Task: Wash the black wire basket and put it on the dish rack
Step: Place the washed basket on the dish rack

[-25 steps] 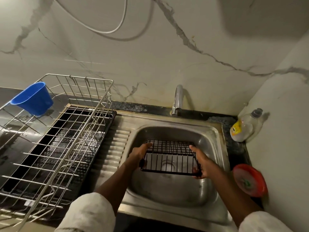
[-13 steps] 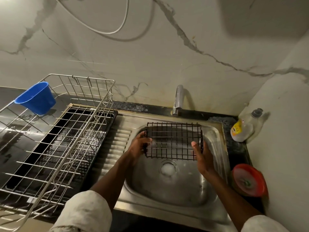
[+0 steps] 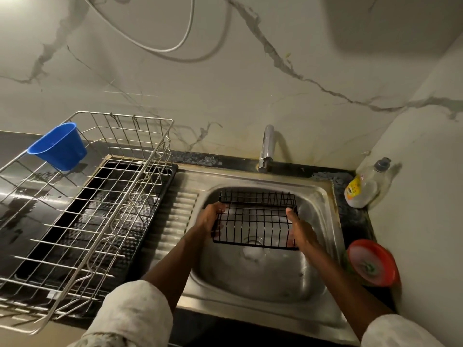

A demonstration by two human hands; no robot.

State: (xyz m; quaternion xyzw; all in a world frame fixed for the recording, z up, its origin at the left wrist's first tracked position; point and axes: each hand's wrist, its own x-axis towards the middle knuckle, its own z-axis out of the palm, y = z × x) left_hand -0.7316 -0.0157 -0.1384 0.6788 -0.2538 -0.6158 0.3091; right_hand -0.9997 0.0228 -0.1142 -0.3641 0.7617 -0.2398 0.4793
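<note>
Basket: black wire basket (image 3: 255, 220) held over the steel sink (image 3: 323, 266), above the drain, open side facing up.
Left hand: left hand (image 3: 209, 219) clasps the basket's left wall, fingers curled round the wires.
Right hand: right hand (image 3: 300, 230) clasps the right wall, thumb up along the wire.
Tap: faucet (image 3: 266, 149) behind the sink.
Rack: dish rack (image 3: 82, 206) to the left, blue cup (image 3: 59, 146) hanging on its rim.
Right counter: soap bottle (image 3: 364, 184) and red-rimmed tub (image 3: 370, 262).
</note>
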